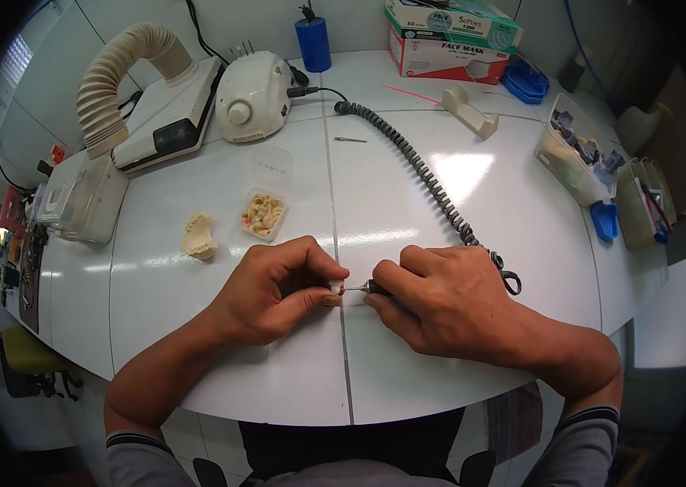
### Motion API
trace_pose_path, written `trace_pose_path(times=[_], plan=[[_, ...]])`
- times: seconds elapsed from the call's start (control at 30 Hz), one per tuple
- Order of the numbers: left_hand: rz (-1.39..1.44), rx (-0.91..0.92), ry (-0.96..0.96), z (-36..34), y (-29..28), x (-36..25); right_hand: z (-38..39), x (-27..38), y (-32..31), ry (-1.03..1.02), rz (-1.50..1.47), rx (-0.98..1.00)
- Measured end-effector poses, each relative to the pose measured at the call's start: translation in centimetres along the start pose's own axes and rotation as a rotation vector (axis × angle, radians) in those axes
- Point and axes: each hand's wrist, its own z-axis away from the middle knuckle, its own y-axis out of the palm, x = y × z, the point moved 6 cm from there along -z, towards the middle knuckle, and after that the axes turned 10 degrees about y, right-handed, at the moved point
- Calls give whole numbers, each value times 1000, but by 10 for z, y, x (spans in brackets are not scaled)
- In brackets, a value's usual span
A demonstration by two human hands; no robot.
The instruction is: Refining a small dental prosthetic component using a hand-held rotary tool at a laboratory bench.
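My left hand (274,288) pinches a small whitish piece (335,286) between thumb and index finger at the middle of the white table. My right hand (440,300) grips a dark rotary handpiece (372,287), its thin metal tip pointing left at the piece; whether they touch is too small to tell. A grey coiled cord (428,178) runs from the handpiece to a white control unit (250,97). Left of my hands lie a cream dental cast (198,237) and a small clear box (263,213) of tooth-like pieces, with a translucent lid (271,166) behind it.
A hose unit (160,130) and clear case (83,199) stand left on the table (152,308); a blue cylinder (313,45) and mask boxes (448,57) at the back; containers (566,154) at right. A small metal bit (350,140) and cream holder (469,112) lie mid-back.
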Motion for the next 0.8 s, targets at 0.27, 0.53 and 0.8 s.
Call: trace_pose_path(times=[0.27, 0.53, 0.8], plan=[[186, -45, 73, 1, -6, 8, 0, -4, -1, 68, -54, -50], [116, -106, -16, -2, -5, 2, 1, -7, -1, 63, -56, -43], [79, -73, -17, -1, -3, 1, 0, -5, -1, 63, -31, -28]])
